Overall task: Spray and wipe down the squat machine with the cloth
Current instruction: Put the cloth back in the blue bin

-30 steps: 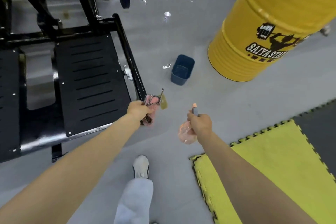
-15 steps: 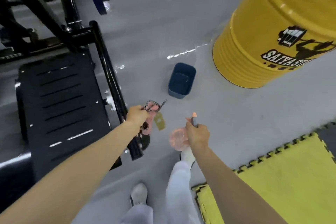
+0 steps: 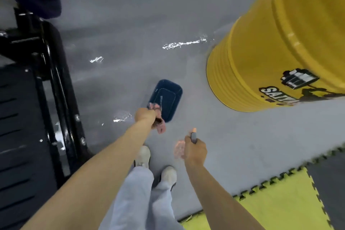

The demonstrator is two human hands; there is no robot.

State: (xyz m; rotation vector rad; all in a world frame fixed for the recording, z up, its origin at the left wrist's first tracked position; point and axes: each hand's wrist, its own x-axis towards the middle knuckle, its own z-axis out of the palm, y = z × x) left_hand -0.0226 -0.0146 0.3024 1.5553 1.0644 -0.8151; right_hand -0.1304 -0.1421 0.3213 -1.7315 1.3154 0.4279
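Bright overhead lighting. Glare streaks on glossy grey floor (image 3: pixel 130 24) at 12 o'clock. Motion blur throughout, heaviest on black steel machine frame (image 3: pixel 61 84) at 9 o'clock.

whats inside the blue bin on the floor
In the blue bin only its bare dark bottom shows; nothing visible lies there. Its near corner is covered by the left hand and the pink cloth it grips.
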